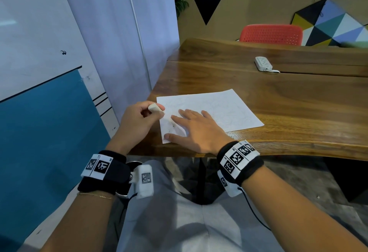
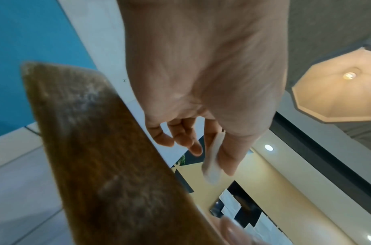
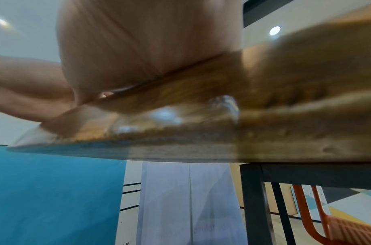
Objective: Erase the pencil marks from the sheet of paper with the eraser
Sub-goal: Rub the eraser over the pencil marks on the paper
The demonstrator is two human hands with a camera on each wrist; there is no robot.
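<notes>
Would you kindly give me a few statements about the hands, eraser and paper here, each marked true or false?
1. The left hand pinches the eraser. True.
2. The right hand lies flat on the sheet of paper. True.
3. The eraser is pressed down in the middle of the sheet. False: it is held up near the sheet's left edge.
4. The sheet lies on a wooden table. True.
5. A pencil lies beside the sheet. False: none shows; only a white power strip sits farther back.
</notes>
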